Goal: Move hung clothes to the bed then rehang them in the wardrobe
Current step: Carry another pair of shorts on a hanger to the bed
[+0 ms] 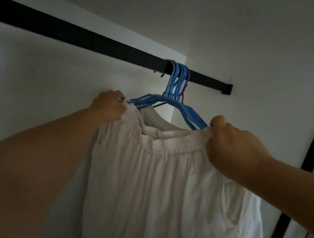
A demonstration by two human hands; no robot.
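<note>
With the left hand [109, 103] and right hand [229, 144] each gripping the white garment's [161, 191] gathered waistband, keep it stretched evenly across the blue hangers [175, 80].

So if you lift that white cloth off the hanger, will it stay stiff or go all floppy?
Probably floppy: the white garment hangs in soft gathered folds below the left hand and right hand, which pinch its waistband. It looks thin, so likely light. The blue hangers on the dark rail look rigid and would keep their shape.
</note>
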